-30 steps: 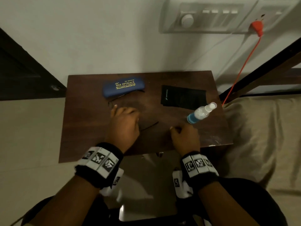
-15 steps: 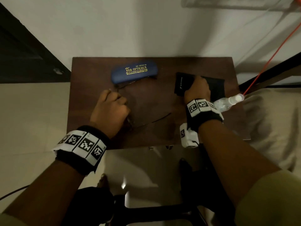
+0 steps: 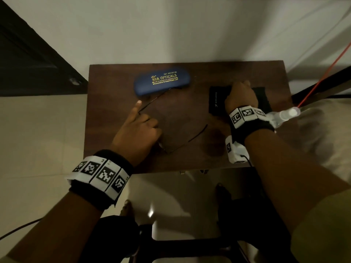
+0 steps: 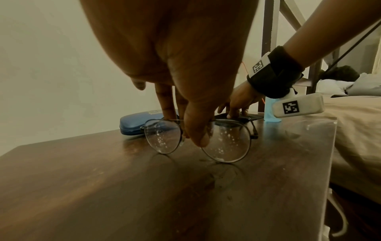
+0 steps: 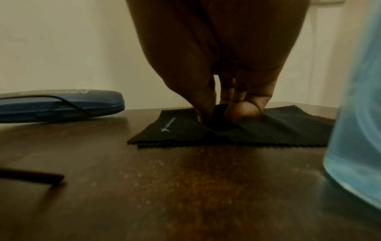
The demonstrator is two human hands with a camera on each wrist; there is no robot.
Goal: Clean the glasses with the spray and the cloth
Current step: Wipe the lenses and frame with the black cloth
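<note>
Left index finger now straightened, left hand (image 4: 193,114) pinching glasses (image 4: 198,140); right hand (image 5: 224,91) pinches cloth (image 5: 257,132).

The left hand (image 4: 191,91) pinches the bridge of the glasses (image 4: 198,138), whose droplet-speckled lenses rest on the tabletop (image 4: 144,187). Beyond its fingers lies a blue case (image 4: 132,125). Farther right, the right hand (image 4: 237,104) touches the black cloth (image 4: 243,118) beside the spray bottle (image 4: 270,112).
</note>
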